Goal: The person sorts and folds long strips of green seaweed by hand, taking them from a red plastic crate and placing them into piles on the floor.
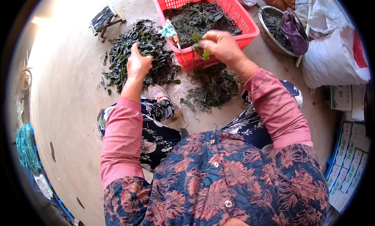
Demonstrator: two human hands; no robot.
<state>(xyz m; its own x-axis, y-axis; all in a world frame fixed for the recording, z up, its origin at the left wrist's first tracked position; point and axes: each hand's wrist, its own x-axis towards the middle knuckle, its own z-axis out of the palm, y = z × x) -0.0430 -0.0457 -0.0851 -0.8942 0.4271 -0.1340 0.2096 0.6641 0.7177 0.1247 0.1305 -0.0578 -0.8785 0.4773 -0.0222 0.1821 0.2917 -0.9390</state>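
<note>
My right hand [222,48] pinches a thin piece of green seaweed [206,54] over the near rim of a red plastic basket [187,60]. Dark, wet-looking seaweed [203,17] fills much of the basket. My left hand [138,64] is at the near side of a loose seaweed pile [136,40] on the floor, its thumb and fingers apart. A smaller heap of seaweed [215,89] lies between my feet, below the basket. At the basket's left corner rests a slim tool [175,39] with an orange part, a metal tip and teal cloth tied round it.
A small folding stool [105,21] stands beyond the pile at the left. To the right are a metal basin [269,32] with dark strands and a purple cloth, a stuffed white sack [332,62], and stacked cartons [347,167]. Teal netting-like material [27,148] lies far left.
</note>
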